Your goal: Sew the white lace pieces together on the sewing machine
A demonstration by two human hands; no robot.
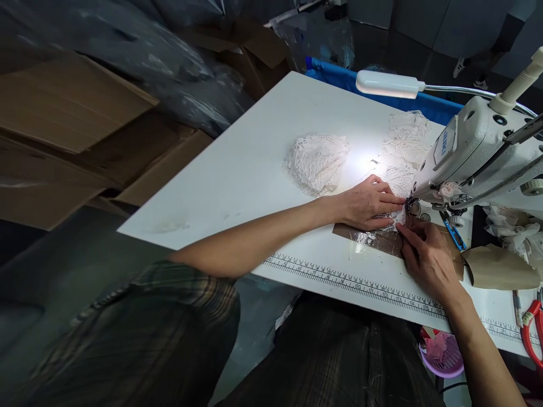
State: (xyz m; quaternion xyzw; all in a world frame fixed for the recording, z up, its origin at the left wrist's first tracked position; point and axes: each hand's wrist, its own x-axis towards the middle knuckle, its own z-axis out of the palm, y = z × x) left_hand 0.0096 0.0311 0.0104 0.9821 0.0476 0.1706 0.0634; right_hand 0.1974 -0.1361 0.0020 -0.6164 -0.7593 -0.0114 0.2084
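Note:
My left hand (369,203) lies flat with fingers stretched over a white lace piece (388,221), its fingertips close to the needle area of a white sewing machine (460,147). At the near edge of that lace, my right hand (430,257) is closed, thumb and forefinger at the fabric; the other fingers curl partly out of sight. The lace under the presser foot is mostly hidden by my hands. Beyond my left hand, more white lace pieces (405,138) are heaped beside the machine. A rounded pile of lace (320,161) rests farther left on the table.
A lamp (388,83) lights the white table (220,186), which has a printed ruler (339,280) along its near edge. Blue thread snips (453,232), brown paper (500,267) and red-handled scissors (528,328) lie right. A purple basket (445,367) sits below; cardboard boxes (68,102) stand left.

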